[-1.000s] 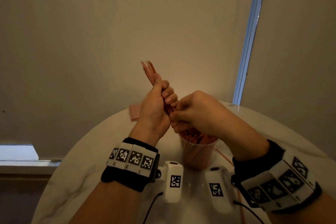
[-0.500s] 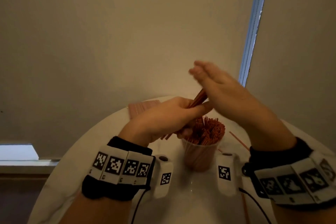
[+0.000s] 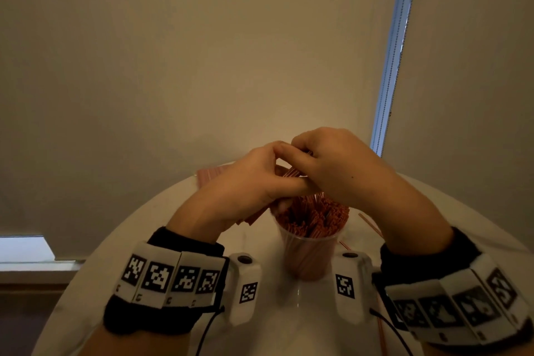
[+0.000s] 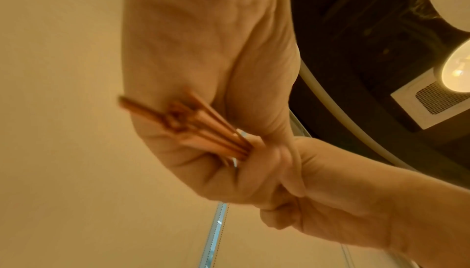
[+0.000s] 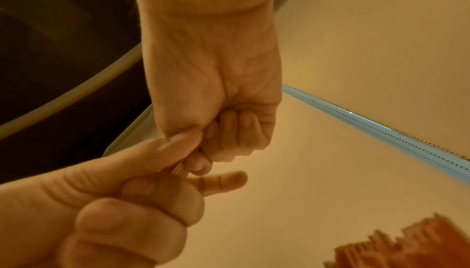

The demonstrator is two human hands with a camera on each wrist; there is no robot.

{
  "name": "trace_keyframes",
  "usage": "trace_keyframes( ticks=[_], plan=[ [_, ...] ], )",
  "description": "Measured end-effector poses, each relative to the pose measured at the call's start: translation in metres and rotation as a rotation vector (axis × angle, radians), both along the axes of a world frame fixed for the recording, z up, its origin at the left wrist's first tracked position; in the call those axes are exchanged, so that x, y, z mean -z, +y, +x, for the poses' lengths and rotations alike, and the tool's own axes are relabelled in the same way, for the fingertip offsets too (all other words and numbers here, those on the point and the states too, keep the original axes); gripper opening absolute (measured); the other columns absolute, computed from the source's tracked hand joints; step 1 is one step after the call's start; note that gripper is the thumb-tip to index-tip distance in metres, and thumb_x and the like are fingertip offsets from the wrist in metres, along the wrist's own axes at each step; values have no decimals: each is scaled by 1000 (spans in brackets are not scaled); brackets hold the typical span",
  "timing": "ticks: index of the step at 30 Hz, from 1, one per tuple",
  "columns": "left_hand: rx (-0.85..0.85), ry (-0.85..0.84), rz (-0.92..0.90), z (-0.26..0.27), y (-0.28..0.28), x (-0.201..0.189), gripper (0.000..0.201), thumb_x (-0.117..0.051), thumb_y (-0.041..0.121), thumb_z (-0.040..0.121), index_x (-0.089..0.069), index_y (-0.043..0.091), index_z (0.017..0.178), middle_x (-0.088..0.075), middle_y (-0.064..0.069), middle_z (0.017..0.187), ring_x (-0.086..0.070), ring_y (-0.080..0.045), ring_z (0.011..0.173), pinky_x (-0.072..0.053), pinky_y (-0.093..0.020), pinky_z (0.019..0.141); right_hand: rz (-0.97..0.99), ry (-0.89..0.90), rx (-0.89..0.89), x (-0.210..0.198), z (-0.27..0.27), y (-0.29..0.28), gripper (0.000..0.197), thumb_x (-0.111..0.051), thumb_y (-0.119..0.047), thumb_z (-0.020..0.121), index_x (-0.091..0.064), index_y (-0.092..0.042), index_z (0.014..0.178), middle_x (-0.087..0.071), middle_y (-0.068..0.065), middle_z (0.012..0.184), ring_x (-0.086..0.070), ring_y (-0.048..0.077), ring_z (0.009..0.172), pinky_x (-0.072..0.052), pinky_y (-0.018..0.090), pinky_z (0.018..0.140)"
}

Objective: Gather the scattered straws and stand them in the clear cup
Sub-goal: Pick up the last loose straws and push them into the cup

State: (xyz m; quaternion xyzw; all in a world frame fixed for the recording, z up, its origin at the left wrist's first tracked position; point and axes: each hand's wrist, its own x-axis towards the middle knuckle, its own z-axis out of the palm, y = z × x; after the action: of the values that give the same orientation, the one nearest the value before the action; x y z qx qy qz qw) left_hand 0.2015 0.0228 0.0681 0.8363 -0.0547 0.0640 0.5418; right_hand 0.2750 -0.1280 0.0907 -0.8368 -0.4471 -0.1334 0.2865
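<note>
A clear cup (image 3: 310,257) packed with upright red straws (image 3: 315,217) stands mid-table. Just above it my two hands meet. My left hand (image 3: 260,179) grips a slanted bundle of red straws (image 3: 291,173), whose lower end pokes out left of the cup's rim. My right hand (image 3: 326,165) curls over the bundle's upper end. In the left wrist view the bundle (image 4: 203,129) runs through my left palm into the right hand (image 4: 318,181). In the right wrist view my right hand (image 5: 223,131) is fisted against the left hand (image 5: 127,202), with the cup's straws (image 5: 406,246) blurred below.
The round white table (image 3: 173,240) ends close behind the cup, at a beige blind. A flat pile of straws (image 3: 209,175) lies at the back left. Single loose straws (image 3: 370,224) lie right of the cup, and another lies by my right wrist (image 3: 381,338).
The bundle has tipped from upright to slanting over the cup. My right hand, raised and open half a second ago, has come down and curled over the bundle's upper end.
</note>
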Motion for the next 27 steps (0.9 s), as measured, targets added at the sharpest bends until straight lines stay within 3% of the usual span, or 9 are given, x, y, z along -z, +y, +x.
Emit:
trace_keyframes(
  ticks=[4,8,12,14,16,18,21,23,27],
  plan=[
    [18,52,95,-5,7,-1,44,-63,60,92,-63,28,122,-77,-1,88,-73,-16,79,-58,-28,76,131,-23,126,-4,12,-14,46,-45,-50,101,-60,-23,67,-51,-4,51,-43,7,43,-31,24,47],
    [60,3,-85,1,3,6,46,-44,56,103,-67,16,102,-40,3,67,-33,-12,56,-33,-21,51,298,-21,173,-6,14,-20,40,-50,-51,98,-61,-23,73,-51,-4,54,-46,7,46,-33,26,47],
    [112,11,-239,8,-7,8,40,-37,50,107,-52,20,86,-26,5,68,-20,-11,58,-19,-26,53,604,335,55,-8,10,-15,42,-57,-59,92,-52,-28,120,-65,0,82,-58,7,61,-51,25,60],
    [93,-32,-234,10,-10,10,41,-35,50,107,-53,18,88,-31,4,68,-27,-12,58,-25,-27,55,545,441,-11,-9,9,-17,35,-57,-52,95,-60,-23,114,-61,0,78,-56,10,61,-53,37,63],
    [13,-102,-101,11,-8,13,47,-37,56,105,-63,18,95,-52,2,73,-49,-12,67,-43,-26,67,437,326,-4,-11,9,-20,27,-52,-46,100,-66,-22,95,-60,0,70,-56,15,58,-54,45,63],
    [-93,-139,70,12,-2,16,49,-44,70,95,-68,31,112,-70,10,98,-65,0,93,-51,-25,91,350,150,59,-12,9,-23,29,-49,-46,101,-65,-24,90,-67,-2,78,-62,18,65,-53,43,65],
    [-155,4,194,13,12,24,88,-65,84,71,-46,40,145,-56,18,138,-51,2,128,-44,-35,111,223,53,121,-9,16,-26,28,-48,-47,100,-63,-25,92,-69,-4,83,-64,16,73,-52,36,67],
    [-92,168,219,14,16,32,119,-81,76,61,-23,38,158,-43,11,153,-41,-9,140,-38,-37,115,68,133,122,-3,19,-25,25,-51,-47,99,-64,-27,94,-67,-6,83,-63,13,74,-51,32,64],
    [56,318,261,19,13,44,132,-94,50,64,-6,36,161,-54,18,134,-53,-4,123,-42,-18,98,-372,276,91,12,22,-17,18,-60,-39,97,-70,-27,105,-66,-7,95,-58,6,79,-50,21,66]
  ],
)
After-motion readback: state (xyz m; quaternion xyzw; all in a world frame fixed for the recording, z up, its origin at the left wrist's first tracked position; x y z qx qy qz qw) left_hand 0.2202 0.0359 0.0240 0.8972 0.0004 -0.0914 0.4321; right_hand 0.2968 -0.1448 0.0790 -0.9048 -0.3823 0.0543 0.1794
